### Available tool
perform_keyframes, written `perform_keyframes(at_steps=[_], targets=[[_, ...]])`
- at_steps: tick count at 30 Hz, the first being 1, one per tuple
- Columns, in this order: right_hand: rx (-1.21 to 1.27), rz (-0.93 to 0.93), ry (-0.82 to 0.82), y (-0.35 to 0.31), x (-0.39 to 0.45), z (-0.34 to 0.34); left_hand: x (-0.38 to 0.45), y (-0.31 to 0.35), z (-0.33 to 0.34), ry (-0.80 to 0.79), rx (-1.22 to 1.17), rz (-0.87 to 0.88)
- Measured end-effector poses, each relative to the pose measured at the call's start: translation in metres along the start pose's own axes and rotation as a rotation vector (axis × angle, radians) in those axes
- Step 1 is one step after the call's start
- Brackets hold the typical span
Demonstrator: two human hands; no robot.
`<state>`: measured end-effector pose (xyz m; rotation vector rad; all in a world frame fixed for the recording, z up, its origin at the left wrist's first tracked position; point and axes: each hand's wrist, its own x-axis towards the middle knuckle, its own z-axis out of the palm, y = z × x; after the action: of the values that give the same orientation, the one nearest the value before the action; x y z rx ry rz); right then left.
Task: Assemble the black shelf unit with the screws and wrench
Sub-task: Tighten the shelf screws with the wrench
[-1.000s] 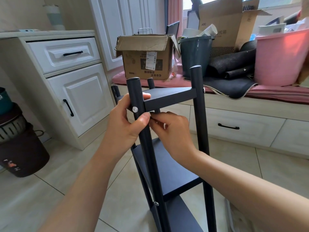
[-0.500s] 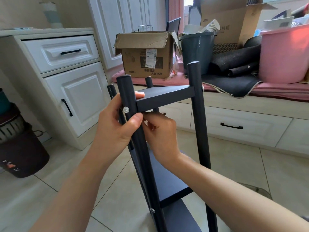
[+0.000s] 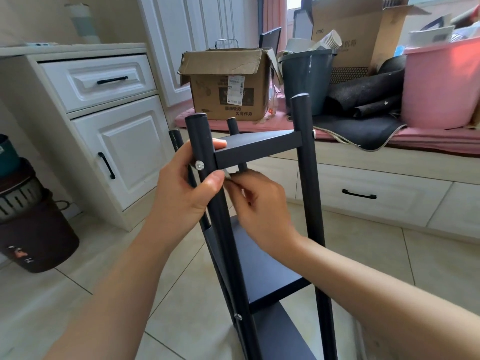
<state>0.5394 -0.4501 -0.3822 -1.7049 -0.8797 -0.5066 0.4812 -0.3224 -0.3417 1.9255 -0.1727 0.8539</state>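
- A dark brown bin (image 3: 31, 245) is seen at 9 o'clock on the tiled floor, with a slotted grey basket (image 3: 15, 201) stacked on it; small marks on the bin's side cannot be read.
- A white cabinet (image 3: 109, 141) with black handles is placed at 10 o'clock.
- The left hand (image 3: 181, 188) is wrapped round the near-left post (image 3: 205, 157) of the black shelf unit (image 3: 259, 146): the thumb is pressed on the post's front just below a silver screw (image 3: 199, 165), and a fingertip is laid on the top shelf's corner.
- The shelf unit stands upright on the floor at the centre, running from the middle down to 6 o'clock, with lower shelves visible beneath the hands.
- A second screw head (image 3: 238, 317) is seen lower on the same post.
- The right hand (image 3: 259, 203) is held just under the top shelf, beside the post, fingers curled and pinched on something small and pale; what is pinched cannot be told.
- A cardboard box (image 3: 228, 84) sits at 12 o'clock on a pink cushion (image 3: 428, 139); a barcode label and printed Chinese characters are borne on its front, too blurred to be read surely.
- A dark grey bucket (image 3: 306, 79) holding paper cups is placed beside it.
- A larger open carton (image 3: 363, 29) at 1 o'clock is marked "AOC".
- A pink tub (image 3: 441, 84) stands at 2 o'clock.
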Motion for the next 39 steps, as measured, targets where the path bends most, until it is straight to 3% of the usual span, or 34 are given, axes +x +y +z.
perform_keyframes(at_steps=[12,16,39], targets=[[-0.228,0.03,-0.191,-0.023,0.0,-0.055,-0.005,0.006,0.0,-0.023,0.062,-0.037],[-0.182,0.11,-0.191,-0.026,0.004,-0.051,-0.005,0.005,-0.001,-0.033,0.06,-0.042],[0.039,0.153,-0.113,-0.025,0.009,-0.03,-0.004,0.001,-0.002,-0.036,0.054,-0.011]])
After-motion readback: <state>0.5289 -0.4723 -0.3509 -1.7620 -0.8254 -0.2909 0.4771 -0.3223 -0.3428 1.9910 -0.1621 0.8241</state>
